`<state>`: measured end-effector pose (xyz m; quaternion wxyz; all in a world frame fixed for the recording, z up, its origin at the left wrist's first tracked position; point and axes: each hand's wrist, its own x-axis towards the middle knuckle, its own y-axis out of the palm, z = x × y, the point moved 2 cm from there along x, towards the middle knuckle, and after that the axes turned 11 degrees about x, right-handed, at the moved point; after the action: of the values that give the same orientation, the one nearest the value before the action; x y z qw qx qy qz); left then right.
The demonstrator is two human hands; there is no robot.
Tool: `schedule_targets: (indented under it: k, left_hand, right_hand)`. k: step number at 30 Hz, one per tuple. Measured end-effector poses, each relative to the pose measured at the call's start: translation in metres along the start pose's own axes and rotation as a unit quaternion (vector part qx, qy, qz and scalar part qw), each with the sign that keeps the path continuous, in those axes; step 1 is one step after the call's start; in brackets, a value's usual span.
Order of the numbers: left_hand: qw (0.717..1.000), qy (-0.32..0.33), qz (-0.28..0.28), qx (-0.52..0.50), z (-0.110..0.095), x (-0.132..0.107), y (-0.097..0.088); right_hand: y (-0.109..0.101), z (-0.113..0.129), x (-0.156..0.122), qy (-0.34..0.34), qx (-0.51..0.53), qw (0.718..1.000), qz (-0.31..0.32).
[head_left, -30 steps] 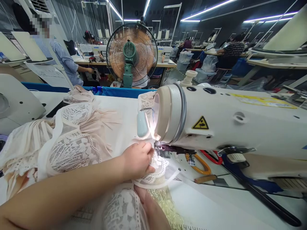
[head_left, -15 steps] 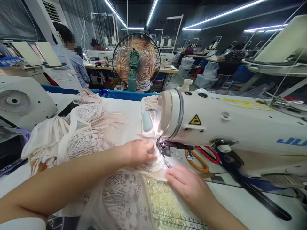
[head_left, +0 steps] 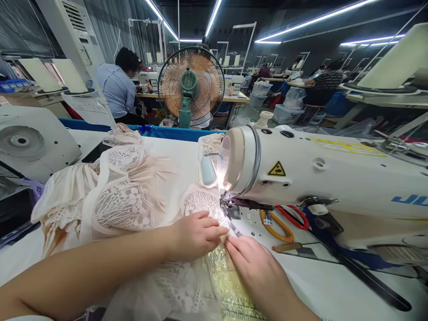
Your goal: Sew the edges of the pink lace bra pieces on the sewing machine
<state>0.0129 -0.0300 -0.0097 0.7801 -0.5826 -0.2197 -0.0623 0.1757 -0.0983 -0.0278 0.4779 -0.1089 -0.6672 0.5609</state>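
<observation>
A pale lace bra (head_left: 200,201) lies under the needle and presser foot of the white sewing machine (head_left: 287,165), lit by the machine's lamp. My left hand (head_left: 200,234) is closed on the lace just left of and before the foot, fingertips at its edge. Close beside it, my right hand (head_left: 252,261) pinches the fabric edge in front of the needle. A small metal piece (head_left: 235,229) sits between the foot and my right fingertips; its kind is unclear. More lace (head_left: 177,290) hangs toward me below my left forearm, next to a yellowish ruled strip (head_left: 227,281).
A pile of lace bras (head_left: 117,196) lies left on the table. Orange-handled scissors (head_left: 279,227), a red-handled tool (head_left: 297,217) and a wooden-handled tool (head_left: 287,247) lie under the machine arm. Beyond stand a fan (head_left: 190,84) and a seated person (head_left: 118,89).
Lace has come out behind the needle, away from me. My left hand has shifted toward me and slightly right; my right fingertips have come closer to it. The seated person has leaned right.
</observation>
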Motion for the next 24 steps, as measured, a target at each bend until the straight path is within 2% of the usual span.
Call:
schedule_targets:
  k: [3,7,18,24]
  left_hand:
    - [0.999,0.037,-0.006,0.007,0.009,0.000,0.002]
    - [0.998,0.053,0.018,0.029,0.016,0.003,0.003]
    - [0.995,0.064,0.048,0.058,0.035,0.010,0.016]
    - [0.995,0.044,0.059,0.069,0.048,0.011,0.018]
  right_hand:
    - [0.002,0.001,0.000,-0.004,-0.006,1.000,0.003]
    - [0.003,0.001,0.003,-0.007,-0.022,1.000,0.000]
    - [0.011,0.001,0.013,0.040,-0.068,0.997,0.018]
    - [0.013,0.004,0.012,0.039,-0.085,0.995,0.015]
